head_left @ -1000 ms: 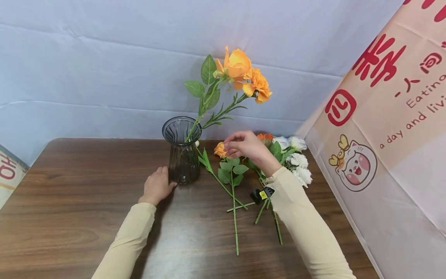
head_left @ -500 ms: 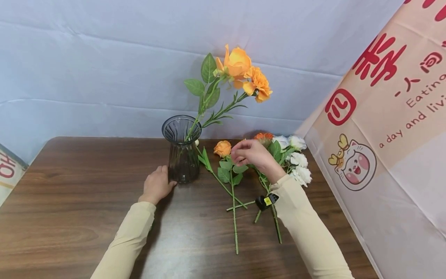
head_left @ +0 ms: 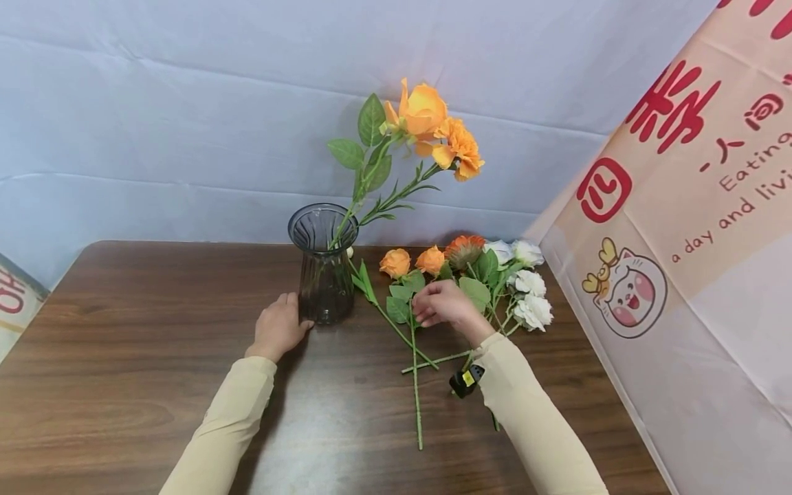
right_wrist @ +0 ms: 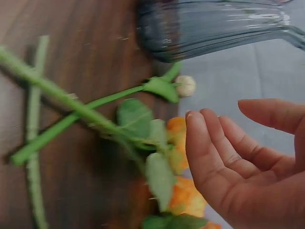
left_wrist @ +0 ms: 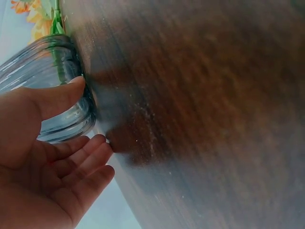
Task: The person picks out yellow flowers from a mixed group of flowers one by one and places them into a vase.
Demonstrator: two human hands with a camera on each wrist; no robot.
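A smoky glass vase (head_left: 326, 289) stands on the table, holding an orange rose (head_left: 422, 110) and an orange carnation (head_left: 459, 150). Beside its base rests my left hand (head_left: 278, 326); in the left wrist view the thumb (left_wrist: 64, 98) lies against the glass and the fingers extend loosely past its lower edge. My right hand (head_left: 447, 306) hovers over the loose flowers, nearest a small orange rose's leafy stem (head_left: 415, 385). The right wrist view shows its fingers (right_wrist: 202, 148) relaxed and thumb apart, with nothing between them. Another small orange rose (head_left: 430, 261) lies beyond the hand.
White flowers (head_left: 532, 311) and a darker orange flower (head_left: 465, 251) lie at the right. A green stem with a small white bud (right_wrist: 186, 86) lies by the vase, crossing other stems. A pale cloth wall (head_left: 185, 137) stands behind the table and a printed banner (head_left: 711, 206) at the right.
My right hand has moved down and slightly right, away from the small orange rose heads, uncovering both of them. My left hand and the vase have stayed in place.
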